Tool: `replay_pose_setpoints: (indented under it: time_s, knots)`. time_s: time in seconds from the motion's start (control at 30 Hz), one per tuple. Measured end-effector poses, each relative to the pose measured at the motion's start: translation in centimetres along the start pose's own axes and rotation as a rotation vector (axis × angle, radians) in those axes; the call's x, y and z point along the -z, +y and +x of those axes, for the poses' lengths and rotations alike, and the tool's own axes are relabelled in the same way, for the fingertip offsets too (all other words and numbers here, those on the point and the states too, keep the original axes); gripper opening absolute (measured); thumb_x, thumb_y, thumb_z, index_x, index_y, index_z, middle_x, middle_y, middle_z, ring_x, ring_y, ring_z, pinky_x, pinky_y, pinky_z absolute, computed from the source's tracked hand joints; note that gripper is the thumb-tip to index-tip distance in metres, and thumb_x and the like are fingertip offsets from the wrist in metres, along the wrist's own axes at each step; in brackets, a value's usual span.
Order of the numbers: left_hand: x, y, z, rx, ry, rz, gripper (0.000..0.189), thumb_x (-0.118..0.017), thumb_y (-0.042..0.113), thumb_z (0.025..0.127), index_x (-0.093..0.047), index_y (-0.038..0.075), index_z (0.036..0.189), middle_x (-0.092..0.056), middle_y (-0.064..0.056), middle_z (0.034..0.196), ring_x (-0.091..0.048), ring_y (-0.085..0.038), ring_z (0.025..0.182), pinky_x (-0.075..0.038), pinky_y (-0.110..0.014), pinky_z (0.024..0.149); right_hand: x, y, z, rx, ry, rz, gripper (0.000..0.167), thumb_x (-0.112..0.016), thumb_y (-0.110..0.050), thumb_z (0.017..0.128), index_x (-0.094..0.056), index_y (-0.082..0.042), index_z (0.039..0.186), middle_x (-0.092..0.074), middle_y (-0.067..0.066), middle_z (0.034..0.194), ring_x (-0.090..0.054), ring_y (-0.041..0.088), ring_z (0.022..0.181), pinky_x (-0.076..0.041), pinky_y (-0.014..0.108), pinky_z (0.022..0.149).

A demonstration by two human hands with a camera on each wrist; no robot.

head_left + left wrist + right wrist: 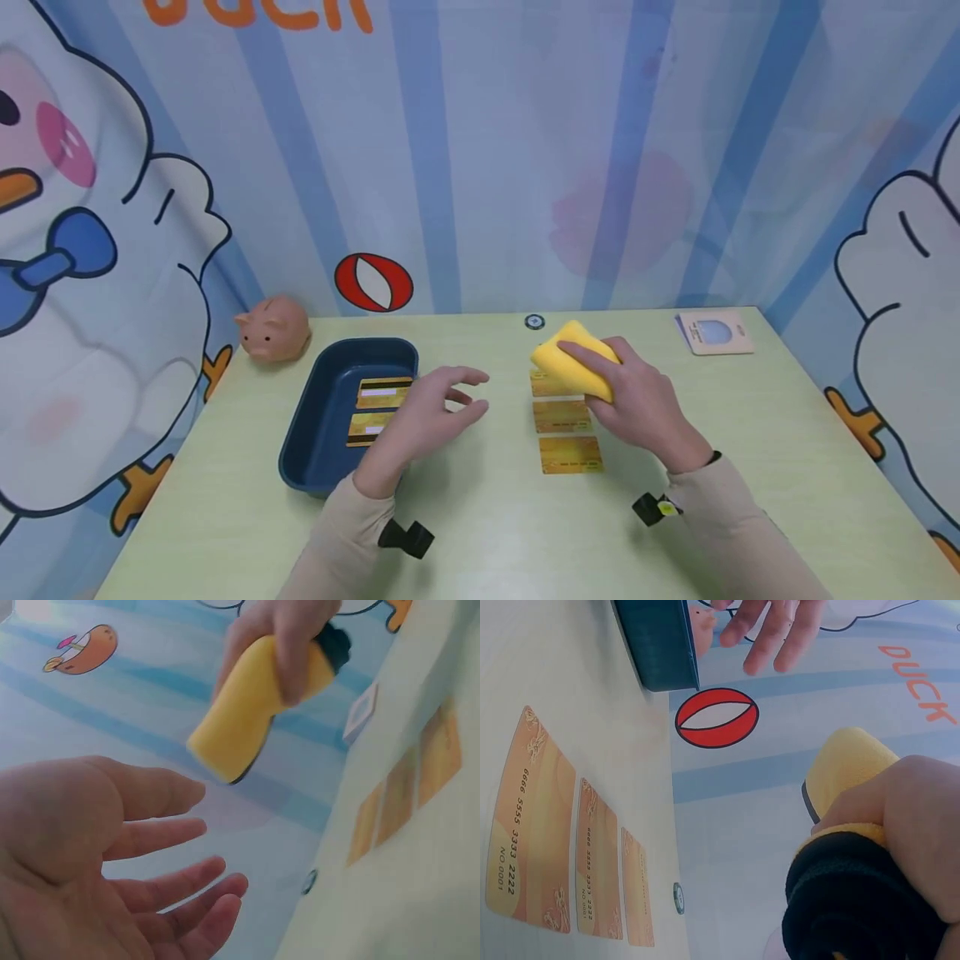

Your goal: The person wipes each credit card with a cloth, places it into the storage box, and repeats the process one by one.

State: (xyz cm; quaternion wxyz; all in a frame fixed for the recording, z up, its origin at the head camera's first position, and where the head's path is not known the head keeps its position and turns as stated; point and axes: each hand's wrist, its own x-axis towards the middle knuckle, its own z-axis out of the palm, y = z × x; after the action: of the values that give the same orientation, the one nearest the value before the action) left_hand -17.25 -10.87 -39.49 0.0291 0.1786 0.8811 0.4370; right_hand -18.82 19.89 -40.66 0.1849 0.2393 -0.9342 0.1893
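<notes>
1. The right hand (637,400) grips a folded yellow cloth (573,354), its fingers and thumb closing around the soft bundle.
2. The yellow cloth is raised off the surface (510,525); both wrist views show it against the backdrop (510,125). Black material shows at one end of the bundle in the right wrist view.
3. The left hand (431,417) holds nothing. Its fingers are spread and loosely bent, and it hangs in the air, covering part of the tray's right side in the head view.
4. Three gold cards lie flat in a column on the surface, just apart from one another: a near card (571,455), a middle card (561,417) and a far card (550,384). The yellow cloth hides part of the far card in the head view. The near one carries a printed row of digits.
5. A dark blue tray (318,437) stands to the left. Inside it are two more gold cards (384,393), showing dark stripes and pale strips; the left hand partly hides them.
6. Along the back edge are a pink piggy bank (274,331) behind the tray's left corner, a small round chip (535,322) beyond the column of cards, and a pale booklet (716,332) at the far right.
7. The backdrop has blue stripes, cartoon birds and orange lettering.
</notes>
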Motion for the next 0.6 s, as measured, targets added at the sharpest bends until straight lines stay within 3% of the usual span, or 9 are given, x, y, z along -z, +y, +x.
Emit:
replay_pose_setpoints:
  time_s: [0.17,0.33,0.47,0.6]
  knots:
    - [-3.2,0.1,1.0,-0.043,-0.104,-0.031,0.037,-0.070,0.020,0.101,-0.067,0.007,0.136,-0.067,-0.012,0.136,-0.069,-0.033,0.113,-0.061,-0.037,0.088,-0.1,0.0,0.0,0.000,0.001,0.005,0.072,-0.076,-0.008,0.088,-0.055,-0.033,0.152,-0.058,0.017,0.126,-0.056,0.022,0.074,-0.050,0.035,0.056]
    - [-6.0,-0.2,2.0,-0.044,-0.199,-0.048,0.037,-0.073,0.018,0.098,-0.069,0.004,0.132,-0.069,-0.015,0.133,-0.068,-0.035,0.113,-0.059,-0.041,0.092,-0.1,-0.1,0.0,0.007,0.007,0.011,0.071,-0.074,-0.007,0.088,-0.055,-0.032,0.152,-0.058,0.019,0.126,-0.056,0.022,0.072,-0.050,0.034,0.054]
    - [-8.3,-0.5,2.6,-0.061,-0.230,-0.011,0.037,-0.079,0.012,0.092,-0.071,0.002,0.126,-0.072,-0.013,0.127,-0.069,-0.030,0.110,-0.058,-0.036,0.094,-0.1,-0.1,0.1,0.009,0.008,0.011,0.072,-0.075,-0.008,0.088,-0.055,-0.032,0.152,-0.058,0.018,0.126,-0.056,0.022,0.071,-0.049,0.033,0.053]
    - [-10.2,-0.8,2.8,-0.070,-0.213,0.068,0.041,-0.083,0.008,0.086,-0.072,0.002,0.125,-0.073,-0.009,0.124,-0.068,-0.022,0.104,-0.056,-0.026,0.089,-0.2,-0.2,0.2,0.008,0.000,0.017,0.073,-0.076,-0.008,0.088,-0.054,-0.033,0.153,-0.058,0.018,0.127,-0.056,0.022,0.071,-0.049,0.033,0.053]
